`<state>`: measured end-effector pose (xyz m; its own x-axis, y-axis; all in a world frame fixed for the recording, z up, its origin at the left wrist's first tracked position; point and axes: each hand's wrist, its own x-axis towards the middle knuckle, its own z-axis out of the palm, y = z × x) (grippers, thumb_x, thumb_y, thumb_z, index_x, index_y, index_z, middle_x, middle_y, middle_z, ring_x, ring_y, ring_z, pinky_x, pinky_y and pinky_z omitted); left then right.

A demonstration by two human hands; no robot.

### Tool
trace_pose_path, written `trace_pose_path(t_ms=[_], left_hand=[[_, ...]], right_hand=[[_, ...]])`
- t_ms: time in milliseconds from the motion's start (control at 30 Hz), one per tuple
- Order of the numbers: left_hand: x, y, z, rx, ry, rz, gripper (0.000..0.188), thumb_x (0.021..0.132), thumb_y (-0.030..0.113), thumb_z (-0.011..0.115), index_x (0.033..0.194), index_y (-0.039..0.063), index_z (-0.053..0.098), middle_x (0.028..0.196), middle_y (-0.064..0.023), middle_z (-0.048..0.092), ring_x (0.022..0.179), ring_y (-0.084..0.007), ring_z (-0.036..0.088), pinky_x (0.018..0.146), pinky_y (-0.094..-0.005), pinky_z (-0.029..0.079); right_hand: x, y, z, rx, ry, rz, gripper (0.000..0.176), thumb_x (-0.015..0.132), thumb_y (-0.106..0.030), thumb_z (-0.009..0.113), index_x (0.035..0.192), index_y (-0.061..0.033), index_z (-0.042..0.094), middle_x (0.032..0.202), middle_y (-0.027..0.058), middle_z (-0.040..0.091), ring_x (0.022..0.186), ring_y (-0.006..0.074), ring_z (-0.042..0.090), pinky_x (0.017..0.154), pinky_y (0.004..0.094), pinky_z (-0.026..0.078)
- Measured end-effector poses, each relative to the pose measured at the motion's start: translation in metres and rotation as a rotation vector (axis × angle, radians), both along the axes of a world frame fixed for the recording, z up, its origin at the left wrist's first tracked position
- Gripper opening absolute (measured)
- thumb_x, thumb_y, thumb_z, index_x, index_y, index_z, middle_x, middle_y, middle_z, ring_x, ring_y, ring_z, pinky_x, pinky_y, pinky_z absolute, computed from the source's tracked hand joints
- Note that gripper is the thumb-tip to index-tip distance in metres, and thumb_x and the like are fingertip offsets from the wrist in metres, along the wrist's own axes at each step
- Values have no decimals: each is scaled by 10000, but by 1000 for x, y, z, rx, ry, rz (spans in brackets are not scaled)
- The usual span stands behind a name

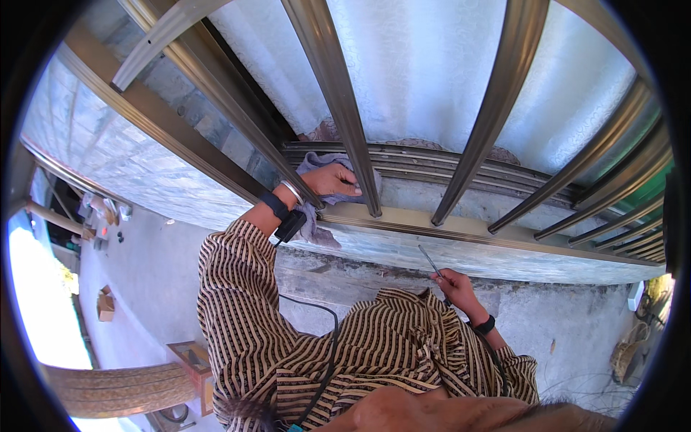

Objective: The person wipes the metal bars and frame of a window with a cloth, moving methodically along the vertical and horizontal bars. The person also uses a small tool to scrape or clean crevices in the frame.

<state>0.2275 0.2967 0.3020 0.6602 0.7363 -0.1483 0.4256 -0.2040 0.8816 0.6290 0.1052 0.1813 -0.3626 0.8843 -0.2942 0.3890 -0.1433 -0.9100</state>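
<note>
My left hand (333, 180) reaches between the metal window bars, its curled fingers on a greyish-purple cloth (322, 238). The cloth lies bunched on the window sill (415, 197), beside the sliding-window track (415, 162), and one end hangs over the front rail (399, 218). A vertical bar (351, 119) stands just right of my fingers. Lower and to the right, outside the bars, my right hand (456, 290) holds a slim metal rod-like tool (429, 258), its tip pointing up and left. What the tool's other end looks like is hidden by the hand.
More bars (480, 124) run to the right before glass and a pale patterned curtain (421, 70). Below the rail is a tiled wall (464, 248). A cable (336, 329) hangs across my striped shirt. A cardboard box (106, 305) sits on the concrete floor at left, a basket (626, 351) at right.
</note>
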Motion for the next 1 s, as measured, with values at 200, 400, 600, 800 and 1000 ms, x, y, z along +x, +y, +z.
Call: trace_pose_path(t_ms=[200, 400, 600, 800, 1000], left_hand=[[-38, -12, 4, 137, 122, -25, 397, 970, 313, 588, 775, -15, 476, 696, -26, 342, 685, -130, 366, 649, -323, 360], [-77, -46, 18, 453, 605, 154, 169, 910, 177, 597, 872, 14, 582, 886, -127, 542, 831, -267, 520, 785, -375, 441], [-78, -60, 9, 882, 994, 204, 155, 814, 86, 581, 950, 57, 648, 907, -100, 637, 930, -304, 588, 807, -403, 500], [-85, -52, -3, 723, 1219, 371, 297, 867, 135, 555, 1151, 63, 604, 1074, -169, 660, 991, -334, 650, 846, -440, 536], [-69, -43, 8, 614, 1376, 385, 297, 856, 182, 581, 1114, 47, 637, 1091, -219, 659, 1028, -363, 639, 848, -449, 537]], right_hand=[[0, -4, -36, 96, 17, -77, 142, 892, -86, 585, 1009, -62, 662, 696, 16, 563, 630, 82, 485, 591, 266, 418], [-3, -1, -61, 54, 58, -105, 156, 890, -125, 598, 1013, -67, 676, 689, 69, 591, 613, 129, 531, 589, 294, 436], [2, 2, -63, 179, -70, -38, 163, 886, -163, 602, 1023, -119, 678, 731, 150, 638, 626, 306, 623, 586, 364, 468], [25, -2, -57, 215, -150, -62, 162, 886, -166, 602, 1029, -131, 669, 768, 144, 663, 699, 352, 648, 592, 395, 483], [49, -12, -62, 256, -114, -132, 166, 888, -172, 606, 1039, -136, 666, 738, 137, 657, 683, 359, 639, 585, 403, 479]])
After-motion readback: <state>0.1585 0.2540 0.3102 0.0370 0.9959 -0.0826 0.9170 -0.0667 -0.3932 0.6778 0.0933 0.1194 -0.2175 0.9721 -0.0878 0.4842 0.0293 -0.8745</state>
